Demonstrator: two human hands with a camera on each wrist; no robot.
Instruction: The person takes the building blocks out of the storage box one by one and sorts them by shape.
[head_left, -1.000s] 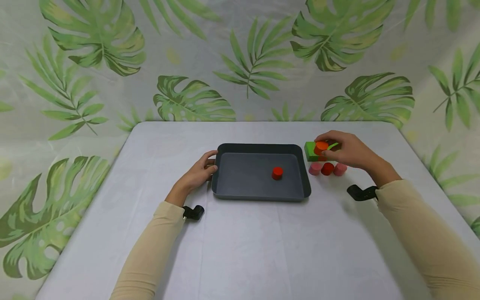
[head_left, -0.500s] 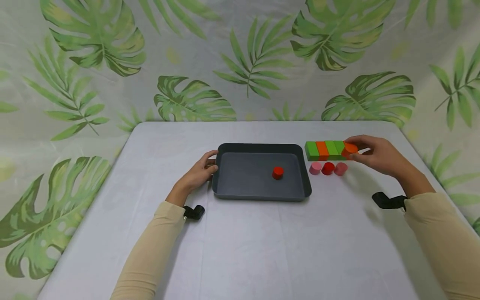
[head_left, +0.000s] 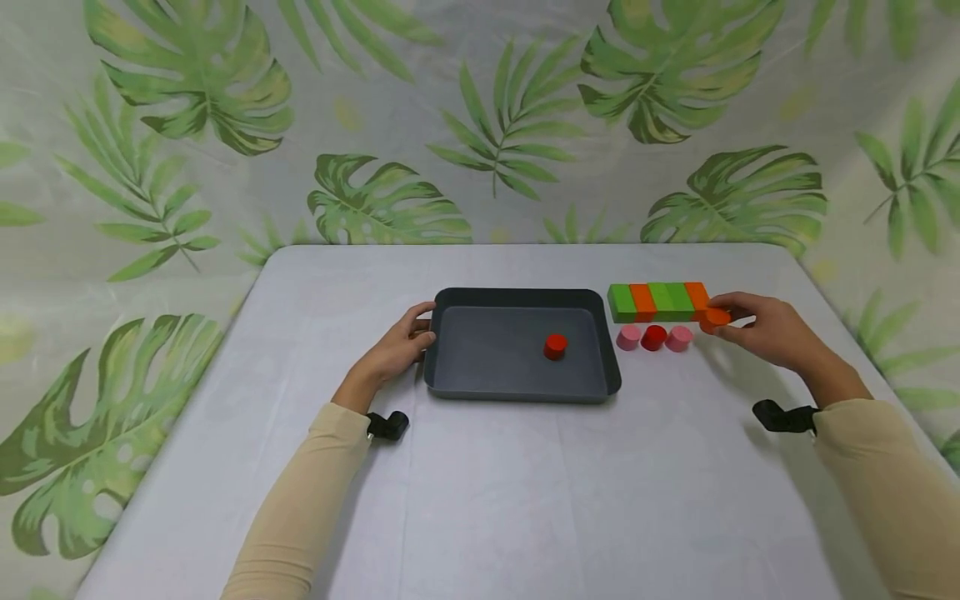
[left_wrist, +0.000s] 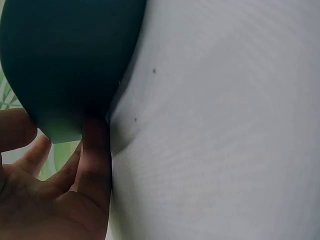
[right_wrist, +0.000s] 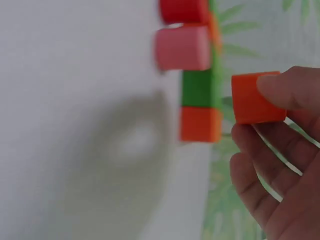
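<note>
My right hand point(head_left: 776, 332) pinches an orange cylinder block point(right_wrist: 257, 97) between thumb and fingers. In the head view the block overlaps the front right end of a row of green and orange blocks point(head_left: 663, 302); in the right wrist view it is held above the table. My left hand point(head_left: 396, 346) holds the left edge of a dark grey baking tray point(head_left: 487, 393), and the left wrist view has its fingers around the tray's corner point(left_wrist: 65, 127). Inside the tray, right of its middle, stands a red cylinder block point(head_left: 555, 347).
Two pink cylinder blocks point(head_left: 628, 337) with a red cylinder block point(head_left: 654, 337) between them line up in front of the row. They stand just right of the tray on a white-covered table point(head_left: 480, 500). A leaf-patterned cloth point(head_left: 495, 125) hangs behind.
My right hand has moved right with the orange cylinder block, from over the row's left part to its right end, then slightly down towards me. The left hand and tray stay put.
</note>
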